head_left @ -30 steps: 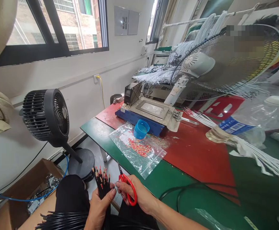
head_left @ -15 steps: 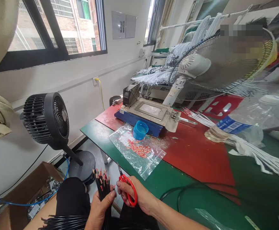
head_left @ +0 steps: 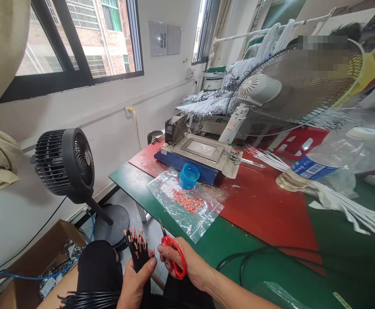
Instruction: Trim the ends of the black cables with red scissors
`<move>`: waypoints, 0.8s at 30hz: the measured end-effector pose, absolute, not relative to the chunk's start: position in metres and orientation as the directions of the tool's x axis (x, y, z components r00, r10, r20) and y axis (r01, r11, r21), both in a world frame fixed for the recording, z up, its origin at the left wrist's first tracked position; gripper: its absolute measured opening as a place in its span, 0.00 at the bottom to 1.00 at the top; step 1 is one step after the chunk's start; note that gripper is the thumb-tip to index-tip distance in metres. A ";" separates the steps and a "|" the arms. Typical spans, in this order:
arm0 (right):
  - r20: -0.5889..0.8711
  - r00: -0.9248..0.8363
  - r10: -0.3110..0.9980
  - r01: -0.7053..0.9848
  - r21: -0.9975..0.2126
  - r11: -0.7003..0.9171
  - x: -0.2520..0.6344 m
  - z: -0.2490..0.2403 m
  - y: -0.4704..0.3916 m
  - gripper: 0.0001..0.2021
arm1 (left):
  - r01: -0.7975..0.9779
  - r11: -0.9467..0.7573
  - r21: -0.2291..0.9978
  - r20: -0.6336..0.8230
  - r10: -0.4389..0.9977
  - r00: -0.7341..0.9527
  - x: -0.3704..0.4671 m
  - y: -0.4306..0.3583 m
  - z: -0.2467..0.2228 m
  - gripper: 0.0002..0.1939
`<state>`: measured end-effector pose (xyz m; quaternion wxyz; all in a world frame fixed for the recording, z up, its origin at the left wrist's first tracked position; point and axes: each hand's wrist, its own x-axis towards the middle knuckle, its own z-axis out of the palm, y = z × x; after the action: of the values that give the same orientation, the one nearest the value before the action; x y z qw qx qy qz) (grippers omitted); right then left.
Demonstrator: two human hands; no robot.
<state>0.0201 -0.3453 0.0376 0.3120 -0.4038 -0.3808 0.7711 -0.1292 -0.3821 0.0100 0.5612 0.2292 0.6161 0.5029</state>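
My left hand point(head_left: 138, 274) is closed around a bundle of black cables point(head_left: 136, 246) held upright over my lap. Their top ends show stripped red and black wires with bare copper. One wire end pokes out near the left thumb tip. In my right hand point(head_left: 187, 257) is a pair of red-handled scissors point(head_left: 180, 253), dark blades pointing up and slightly left, just right of the bundle. The scissors do not touch the bundle. More black cable ends point(head_left: 87, 299) lie across my lap at the lower left.
A clear zip bag point(head_left: 190, 221) with red and yellow bits lies on the green table point(head_left: 229, 240). A blue cup point(head_left: 189, 176) stands before a blue-sided solder pot point(head_left: 187, 165). Beyond are a bottle point(head_left: 322, 161), white cables point(head_left: 351, 206) and fans. A cardboard box point(head_left: 23, 274) sits left.
The camera view has shifted slightly. Both hands keep nearly the same pose, with the cables and scissors still held.
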 end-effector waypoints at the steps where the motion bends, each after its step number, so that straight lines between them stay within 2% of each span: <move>1: -0.387 -0.482 0.786 -0.166 -0.841 -0.515 0.020 0.037 -0.346 0.25 | -0.275 0.381 0.883 -0.452 0.848 -0.276 -0.129 -0.382 0.010 0.26; 13: -0.424 -0.450 0.786 -0.035 -0.871 -0.490 0.019 0.043 -0.348 0.25 | -0.217 0.337 0.916 -0.392 0.866 -0.309 -0.123 -0.383 0.019 0.23; 19: -0.433 -0.445 0.784 -0.088 -0.850 -0.519 0.019 0.040 -0.349 0.26 | -0.171 0.365 0.915 -0.402 0.849 -0.341 -0.124 -0.384 0.020 0.24; 24: -0.447 -0.441 0.778 -0.065 -0.849 -0.525 0.019 0.036 -0.349 0.25 | -0.194 0.348 0.917 -0.397 0.844 -0.361 -0.122 -0.384 0.021 0.25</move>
<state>0.0186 -0.3493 0.0360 0.2812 -0.4477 -0.3980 0.7497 -0.1222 -0.3845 0.0212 0.5063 0.2516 0.6464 0.5124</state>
